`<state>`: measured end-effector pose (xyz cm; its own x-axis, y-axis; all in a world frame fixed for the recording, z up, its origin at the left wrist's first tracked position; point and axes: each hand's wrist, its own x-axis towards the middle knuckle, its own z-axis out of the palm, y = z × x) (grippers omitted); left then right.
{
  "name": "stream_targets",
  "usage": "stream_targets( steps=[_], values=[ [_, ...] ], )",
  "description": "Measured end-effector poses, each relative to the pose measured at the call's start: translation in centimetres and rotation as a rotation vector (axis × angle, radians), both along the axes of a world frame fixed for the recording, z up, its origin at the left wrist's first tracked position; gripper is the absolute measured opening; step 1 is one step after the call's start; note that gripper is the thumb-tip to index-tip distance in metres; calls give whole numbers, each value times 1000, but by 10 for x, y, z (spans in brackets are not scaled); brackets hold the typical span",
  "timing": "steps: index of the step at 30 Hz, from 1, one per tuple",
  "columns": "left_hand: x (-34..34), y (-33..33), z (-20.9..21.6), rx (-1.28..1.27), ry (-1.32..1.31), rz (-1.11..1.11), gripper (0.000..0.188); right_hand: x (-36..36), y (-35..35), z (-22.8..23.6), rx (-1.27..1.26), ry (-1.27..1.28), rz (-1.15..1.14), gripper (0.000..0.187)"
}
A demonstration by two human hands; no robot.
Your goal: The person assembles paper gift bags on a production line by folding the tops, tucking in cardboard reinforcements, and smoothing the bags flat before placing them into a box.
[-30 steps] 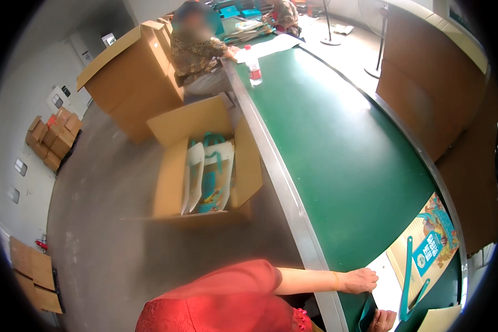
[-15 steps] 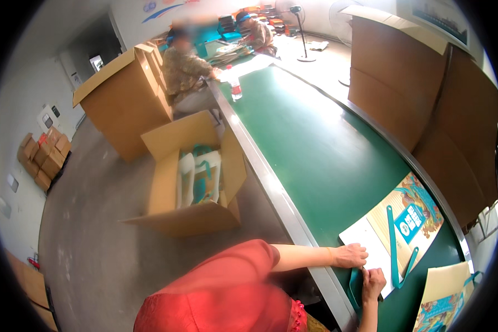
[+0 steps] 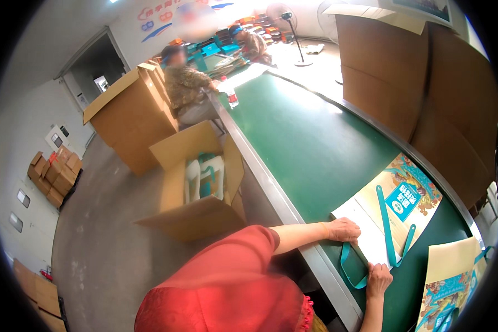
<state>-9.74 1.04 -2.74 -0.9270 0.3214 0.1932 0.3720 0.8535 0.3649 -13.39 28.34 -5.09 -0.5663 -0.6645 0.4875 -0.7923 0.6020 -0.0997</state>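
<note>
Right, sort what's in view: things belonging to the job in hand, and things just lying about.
Apparently part of the job:
- teal-handled paper bag, left hand and right hand at its white edge
- second printed bag
- open carton of bags

Apparently just about:
- red-labelled plastic bottle
- pedestal fan

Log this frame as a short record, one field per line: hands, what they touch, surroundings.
Left hand: at the white edge of a printed paper bag
Right hand: at that bag's lower corner
Handles: one teal strap across the printed face, another looped between the hands
Surface: green table
Right: second printed bag
Left, off table: open carton holding bags
Far end: bottle, two people
</note>
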Motion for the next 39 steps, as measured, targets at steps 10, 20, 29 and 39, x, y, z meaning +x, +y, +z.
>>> stream_targets(
  steps=[10,20,29,39],
  values=[
    [-2,-3,9,-79,-52,160,36,-11,-10,5,80,-19,-39,35],
    [-13,-3,-3,-65,-54,161,46,-8,-91,37,21,136,330,15],
    [-6,-25,-11,-15,41,256,49,-25,-82,42,437,-296,209,47],
    [-6,-76,-31,-264,330,309,42,-26,-80,25,336,-285,257,50]
  ],
)
